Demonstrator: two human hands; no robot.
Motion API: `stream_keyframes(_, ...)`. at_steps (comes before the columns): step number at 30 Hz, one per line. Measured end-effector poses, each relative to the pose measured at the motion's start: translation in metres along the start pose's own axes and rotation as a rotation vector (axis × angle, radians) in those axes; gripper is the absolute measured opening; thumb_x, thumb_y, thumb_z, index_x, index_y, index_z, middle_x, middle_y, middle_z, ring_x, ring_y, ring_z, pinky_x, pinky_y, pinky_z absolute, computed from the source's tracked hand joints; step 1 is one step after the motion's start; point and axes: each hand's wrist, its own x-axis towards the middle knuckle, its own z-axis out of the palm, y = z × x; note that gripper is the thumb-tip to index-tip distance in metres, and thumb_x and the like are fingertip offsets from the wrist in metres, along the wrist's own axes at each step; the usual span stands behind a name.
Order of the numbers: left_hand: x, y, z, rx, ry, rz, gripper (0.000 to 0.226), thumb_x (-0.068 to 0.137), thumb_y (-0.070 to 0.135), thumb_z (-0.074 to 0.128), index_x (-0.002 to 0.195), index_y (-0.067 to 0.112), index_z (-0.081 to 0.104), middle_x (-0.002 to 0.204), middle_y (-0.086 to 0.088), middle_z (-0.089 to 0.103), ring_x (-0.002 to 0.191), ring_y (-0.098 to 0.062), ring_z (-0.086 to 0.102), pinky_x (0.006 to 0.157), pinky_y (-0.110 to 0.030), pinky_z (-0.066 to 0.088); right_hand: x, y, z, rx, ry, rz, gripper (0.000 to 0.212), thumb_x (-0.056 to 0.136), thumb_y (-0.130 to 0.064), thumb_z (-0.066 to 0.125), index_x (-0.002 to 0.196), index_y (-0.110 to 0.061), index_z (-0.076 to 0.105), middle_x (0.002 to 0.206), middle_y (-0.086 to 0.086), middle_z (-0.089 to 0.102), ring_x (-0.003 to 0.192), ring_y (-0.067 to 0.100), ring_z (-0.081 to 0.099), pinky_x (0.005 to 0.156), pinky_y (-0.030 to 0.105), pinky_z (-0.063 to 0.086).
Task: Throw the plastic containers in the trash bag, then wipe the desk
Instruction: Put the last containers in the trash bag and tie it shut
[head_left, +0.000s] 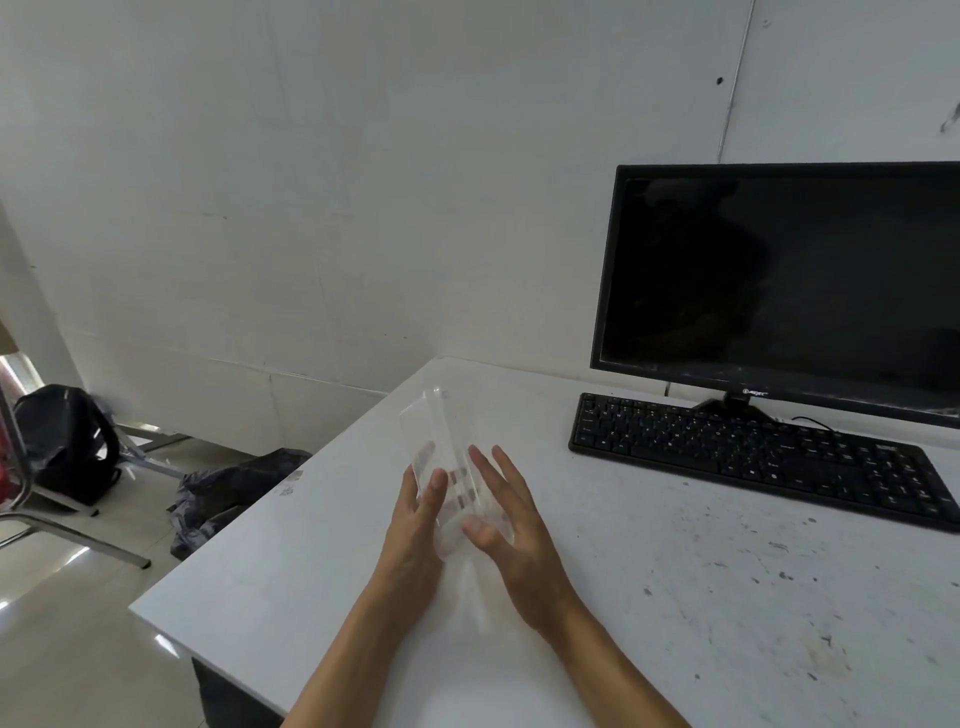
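Observation:
A clear plastic container stands tilted on edge above the white desk, pressed between both palms. My left hand grips its left side with the thumb over the front. My right hand presses its right side, fingers spread and thumb on the lower edge. A dark trash bag lies crumpled on the floor just past the desk's left edge. The container's lower part is hard to make out through the transparent plastic.
A black keyboard and a dark monitor stand at the desk's right back. The desk surface carries dark specks and stains. A black backpack leans near metal chair legs on the floor at left.

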Motion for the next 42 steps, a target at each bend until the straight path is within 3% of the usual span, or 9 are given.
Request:
stream_keyframes(6,-0.002,0.001,0.000,0.049,-0.027,0.013,0.103,0.064,0.064,0.081,0.150,0.026,0.041,0.144,-0.009,0.058,0.128,-0.033,0.059,0.107,-0.058,0.045,-0.001,0.000,0.003,0.005,-0.026,0.000,0.065,0.083,-0.055,0.062,0.144,-0.055,0.040,0.161,-0.027,0.017,0.136,-0.023,0.022,0.090,-0.007,0.028)
stream_keyframes(12,-0.001,0.000,-0.004,0.134,-0.131,-0.021,0.070,0.078,0.067,0.070,0.141,0.042,0.052,0.142,-0.003,0.060,0.131,-0.029,0.057,0.108,-0.055,0.044,0.003,0.006,0.003,-0.060,-0.015,0.009,0.067,0.081,-0.069,0.060,0.142,-0.065,0.032,0.159,-0.032,0.017,0.139,-0.019,0.021,0.099,0.007,0.027)
stream_keyframes(20,-0.003,-0.006,-0.003,0.245,-0.111,-0.022,0.086,0.068,0.073,0.073,0.143,0.039,0.049,0.143,0.006,0.060,0.129,-0.014,0.059,0.108,-0.044,0.048,0.007,0.011,0.004,-0.073,0.059,0.014,0.075,0.073,-0.084,0.054,0.142,-0.067,0.029,0.159,-0.031,0.016,0.140,-0.018,0.017,0.110,0.018,0.028)
stream_keyframes(25,-0.001,-0.006,-0.005,0.110,0.116,0.049,0.055,0.088,0.048,0.064,0.133,0.017,0.061,0.128,-0.008,0.070,0.119,-0.025,0.067,0.097,-0.039,0.055,0.007,0.014,0.000,0.065,0.200,0.062,0.071,0.090,-0.051,0.062,0.146,-0.060,0.021,0.160,-0.024,0.019,0.134,0.006,0.046,0.102,0.015,0.043)
stream_keyframes(28,0.000,-0.001,-0.006,-0.059,0.127,0.002,0.055,0.091,0.045,0.060,0.136,0.015,0.054,0.127,-0.012,0.071,0.117,-0.031,0.068,0.094,-0.039,0.051,0.007,0.020,-0.004,0.115,0.274,0.166,0.080,0.092,-0.045,0.064,0.153,-0.052,0.013,0.159,-0.014,0.026,0.133,0.016,0.051,0.107,0.028,0.045)
stream_keyframes(30,0.000,-0.001,-0.006,-0.065,0.123,-0.002,0.057,0.089,0.048,0.056,0.136,0.016,0.052,0.126,-0.012,0.071,0.116,-0.030,0.068,0.090,-0.035,0.054,0.009,0.021,-0.003,0.133,0.241,0.227,0.072,0.094,-0.048,0.060,0.154,-0.044,0.022,0.150,-0.010,0.046,0.122,0.011,0.059,0.090,0.020,0.054)
stream_keyframes(32,-0.001,-0.002,-0.006,-0.042,0.121,-0.006,0.056,0.089,0.050,0.055,0.135,0.018,0.053,0.126,-0.010,0.071,0.117,-0.028,0.068,0.085,-0.028,0.058,0.011,0.019,-0.002,0.151,0.223,0.255,0.059,0.097,-0.047,0.055,0.152,-0.034,0.034,0.116,0.000,0.073,0.083,0.016,0.074,0.065,0.023,0.058)
stream_keyframes(34,-0.001,-0.001,-0.006,-0.012,0.114,-0.014,0.054,0.092,0.048,0.056,0.136,0.018,0.052,0.128,-0.008,0.071,0.118,-0.027,0.068,0.089,-0.030,0.056,0.011,0.020,-0.003,0.138,0.245,0.252,0.055,0.099,-0.046,0.051,0.150,-0.028,0.038,0.091,0.007,0.074,0.059,0.018,0.070,0.055,0.026,0.056)
stream_keyframes(42,-0.002,-0.002,-0.008,-0.038,0.081,-0.063,0.043,0.100,0.037,0.057,0.136,0.013,0.053,0.127,-0.009,0.071,0.115,-0.031,0.069,0.099,-0.045,0.050,0.008,0.018,-0.005,0.138,0.274,0.249,0.044,0.099,-0.046,0.052,0.141,-0.033,0.046,0.084,0.008,0.074,0.054,0.017,0.066,0.051,0.024,0.053)
